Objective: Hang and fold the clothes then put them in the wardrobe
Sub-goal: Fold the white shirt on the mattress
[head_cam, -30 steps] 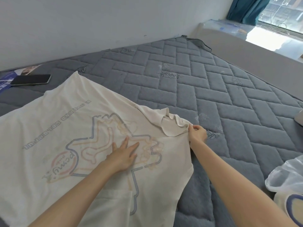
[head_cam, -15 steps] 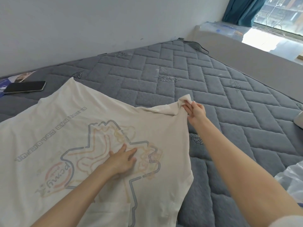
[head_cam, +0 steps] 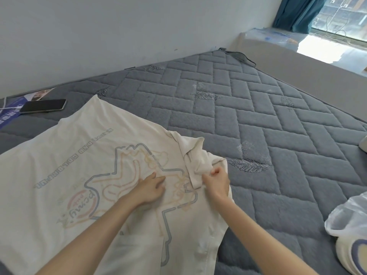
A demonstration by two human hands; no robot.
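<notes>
T-shirt lies flat, folded-in corner in grip of right hand.

A big grey quilted mattress fills most of the view, with little leaf shapes stitched into it. A black phone lies flat near the mattress's far left edge, on top of a blue printed paper. A plain pale wall runs along the far side of the mattress. Past the mattress's far right corner is a low grey ledge, with a window and a teal curtain above it. A see-through plastic bag sits on the mattress's near right side.
</notes>
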